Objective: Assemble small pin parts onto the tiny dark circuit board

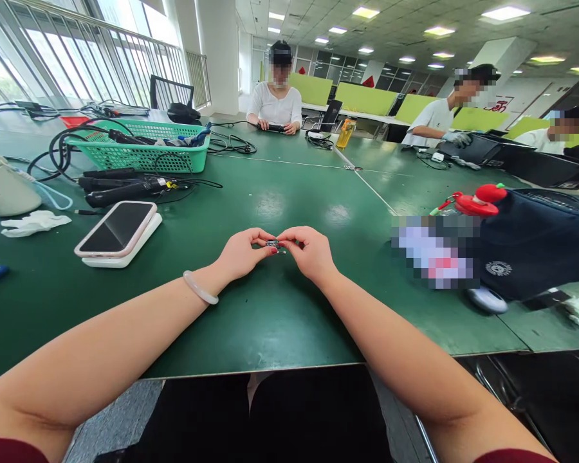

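My left hand [242, 253] and my right hand [307, 252] meet just above the green table [280, 308], fingertips pinched from both sides on a small dark part [274, 244] with a bit of metal showing. Both hands are closed on it. A pale bangle [200, 287] circles my left wrist. What the small part is stays too tiny to make out.
A phone [117, 227] lies on a white pad at left, beside black cables [125, 186] and a green basket [145, 151]. A dark bag [535, 241] with a red-topped bottle [475, 200] sits at right. Three people work at the far side.
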